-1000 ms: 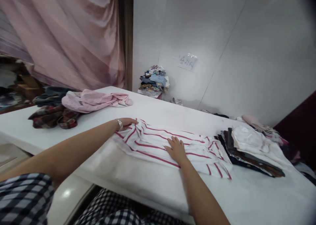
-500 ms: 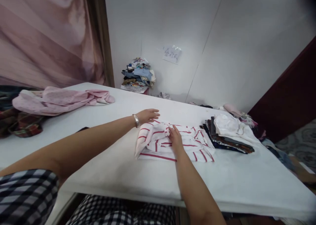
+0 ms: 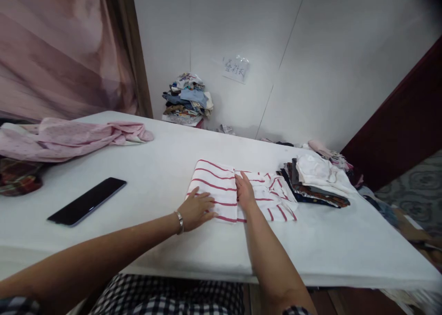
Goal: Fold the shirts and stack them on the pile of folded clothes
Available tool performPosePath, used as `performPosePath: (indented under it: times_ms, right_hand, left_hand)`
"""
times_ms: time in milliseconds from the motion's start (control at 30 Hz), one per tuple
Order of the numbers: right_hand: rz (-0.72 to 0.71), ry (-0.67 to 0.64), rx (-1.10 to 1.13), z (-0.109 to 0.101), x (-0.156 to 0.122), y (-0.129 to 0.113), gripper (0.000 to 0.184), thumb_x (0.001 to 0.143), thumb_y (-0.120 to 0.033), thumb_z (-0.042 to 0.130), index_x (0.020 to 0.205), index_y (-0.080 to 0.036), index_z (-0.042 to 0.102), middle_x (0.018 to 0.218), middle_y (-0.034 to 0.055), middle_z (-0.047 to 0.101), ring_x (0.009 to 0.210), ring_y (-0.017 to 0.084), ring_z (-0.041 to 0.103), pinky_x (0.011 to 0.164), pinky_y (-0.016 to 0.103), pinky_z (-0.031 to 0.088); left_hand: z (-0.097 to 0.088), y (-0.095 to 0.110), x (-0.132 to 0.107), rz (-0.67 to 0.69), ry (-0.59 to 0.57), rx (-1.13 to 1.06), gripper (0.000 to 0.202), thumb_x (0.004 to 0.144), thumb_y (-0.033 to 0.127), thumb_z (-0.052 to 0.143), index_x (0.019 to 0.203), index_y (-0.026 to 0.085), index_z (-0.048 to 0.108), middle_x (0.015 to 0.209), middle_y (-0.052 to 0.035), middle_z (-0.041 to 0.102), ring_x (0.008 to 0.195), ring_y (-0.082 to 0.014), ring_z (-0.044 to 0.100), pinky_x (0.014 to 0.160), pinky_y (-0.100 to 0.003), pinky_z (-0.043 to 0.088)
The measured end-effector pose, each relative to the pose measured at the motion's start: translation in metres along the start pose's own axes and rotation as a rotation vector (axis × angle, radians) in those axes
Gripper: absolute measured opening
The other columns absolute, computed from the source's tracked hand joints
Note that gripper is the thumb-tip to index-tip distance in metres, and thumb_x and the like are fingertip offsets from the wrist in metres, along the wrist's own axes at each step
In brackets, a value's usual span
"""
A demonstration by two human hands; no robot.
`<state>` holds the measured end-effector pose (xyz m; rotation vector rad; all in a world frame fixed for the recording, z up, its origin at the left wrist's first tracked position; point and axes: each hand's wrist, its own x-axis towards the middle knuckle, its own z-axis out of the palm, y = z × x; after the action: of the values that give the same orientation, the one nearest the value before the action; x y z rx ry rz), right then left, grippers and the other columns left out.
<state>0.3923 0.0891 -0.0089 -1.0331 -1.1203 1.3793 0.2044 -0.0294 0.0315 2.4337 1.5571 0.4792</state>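
A white garment with red stripes [image 3: 221, 183] lies partly folded on the white table [image 3: 165, 163]. My left hand [image 3: 196, 209] rests flat on its near left corner, fingers spread, a bracelet on the wrist. My right hand [image 3: 244, 191] presses flat on the middle of the garment, along the edge of the folded-over left part. Neither hand grips anything.
A stack of folded clothes [image 3: 317, 181] sits just right of the striped garment. A black phone [image 3: 87, 201] lies at the left, pink clothing [image 3: 69, 137] and a plaid garment [image 3: 17, 179] beyond it. A clothes heap [image 3: 186, 98] stands by the wall.
The left side of the striped garment has been folded over to the right and now lies flat. My left hand came from the far edge to the near left corner. The phone came into view.
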Motion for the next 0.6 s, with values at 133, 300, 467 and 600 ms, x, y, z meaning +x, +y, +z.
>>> performPosePath:
  times_ms: [133, 300, 467, 600]
  right_hand:
    - [0.053, -0.037, 0.049, -0.002, -0.002, -0.001, 0.079, 0.080, -0.050, 0.056, 0.146, -0.019, 0.027, 0.123, 0.0064, 0.062, 0.110, 0.021, 0.060, 0.086, 0.033, 0.054]
    - [-0.047, -0.051, 0.006, -0.002, -0.004, 0.001, 0.070, 0.077, -0.046, 0.061, 0.140, -0.021, 0.039, 0.141, 0.0076, 0.046, 0.127, 0.023, 0.047, 0.102, 0.038, 0.044]
    - [-0.125, 0.017, -0.032, -0.003, -0.003, -0.005, 0.068, 0.076, -0.041, 0.060, 0.137, -0.016, 0.043, 0.142, 0.0109, 0.045, 0.129, 0.022, 0.044, 0.106, 0.037, 0.038]
    - [-0.155, 0.082, -0.023, -0.007, -0.003, -0.009, 0.066, 0.076, -0.038, 0.059, 0.136, -0.014, 0.043, 0.141, 0.0120, 0.046, 0.129, 0.021, 0.044, 0.108, 0.036, 0.037]
  left_hand:
    - [-0.023, -0.029, 0.003, -0.298, 0.105, 0.074, 0.035, 0.086, 0.049, 0.043, 0.099, 0.026, 0.066, 0.118, -0.0052, 0.064, 0.119, -0.0258, 0.050, 0.109, -0.048, 0.024]
    - [-0.050, -0.057, 0.013, -0.701, 0.109, -0.110, 0.064, 0.081, 0.063, 0.038, 0.123, 0.017, 0.054, 0.129, -0.0134, 0.055, 0.108, -0.0275, 0.057, 0.091, -0.037, 0.045]
    - [-0.035, -0.035, 0.034, -0.613, 0.115, -0.042, 0.080, 0.075, 0.070, 0.041, 0.133, 0.014, 0.043, 0.138, -0.0178, 0.044, 0.122, -0.0321, 0.046, 0.096, -0.042, 0.042]
    - [-0.011, -0.035, 0.030, -0.528, 0.034, 0.126, 0.070, 0.081, 0.056, 0.043, 0.140, 0.019, 0.035, 0.151, -0.0128, 0.028, 0.138, -0.0308, 0.023, 0.107, -0.051, 0.030]
